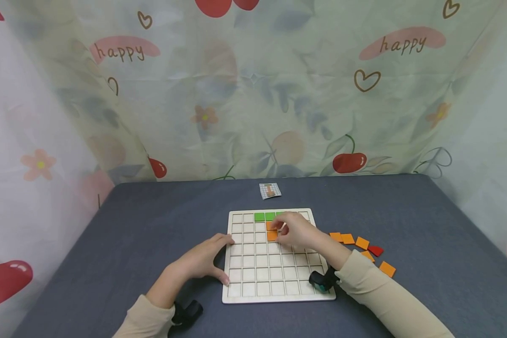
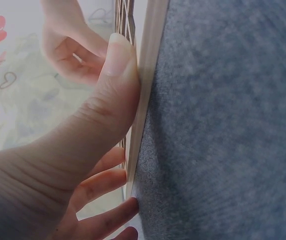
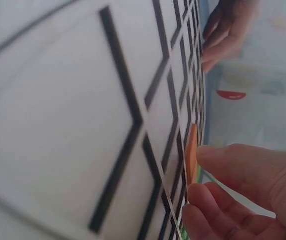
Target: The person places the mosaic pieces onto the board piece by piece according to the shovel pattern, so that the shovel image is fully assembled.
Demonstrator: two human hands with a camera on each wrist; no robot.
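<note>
A white gridded board (image 1: 248,261) lies on the dark cloth. My left hand (image 1: 204,258) spans its left edge, the thumb (image 2: 118,75) and fingertips resting against the rim. Over the upper part of the grid, my right hand (image 1: 297,230) is bent with thumb and index finger apart, their tips touching orange tiles. Two orange tiles (image 1: 272,236) sit one above the other in a column, below a row of green tiles (image 1: 259,217) partly covered by that hand. The right wrist view shows fingertips against an orange tile (image 3: 191,160).
Several loose orange tiles (image 1: 387,269) and a red piece (image 1: 376,250) lie right of the board, partly near my right forearm. A small printed card (image 1: 270,190) lies behind the board. A patterned curtain (image 1: 253,103) hangs behind the table.
</note>
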